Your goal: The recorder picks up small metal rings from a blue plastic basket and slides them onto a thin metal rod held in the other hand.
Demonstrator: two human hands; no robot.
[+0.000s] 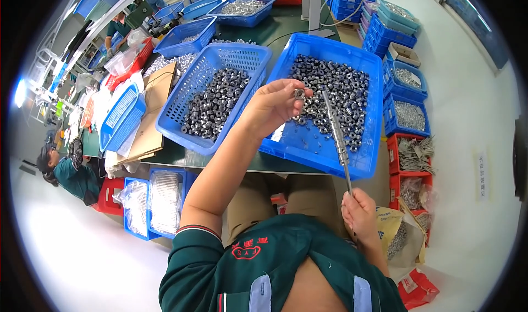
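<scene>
My left hand [270, 107] is raised over the near side of the blue tray. Thumb and fingertips pinch a small shiny metal ring [299, 94] with a hole through it. Low at the tray's front edge, my right hand [360, 212] is closed round the lower part of a thin metal rod [346, 174]. The rod tilts up and away over the tray, its bare tip close to the ring but apart from it. Several metal rings [336, 133] sit threaded along its upper half. Loose dark and silvery rings [344, 81] lie heaped in the blue tray [375, 122].
Left of the tray stands a blue perforated basket [175, 129] of similar rings on the green table [234, 162]. Cardboard sheets [151, 119] and more baskets lie beyond. Stacked crates [408, 105] of metal parts line the right wall. A seated co-worker [77, 174] is at far left.
</scene>
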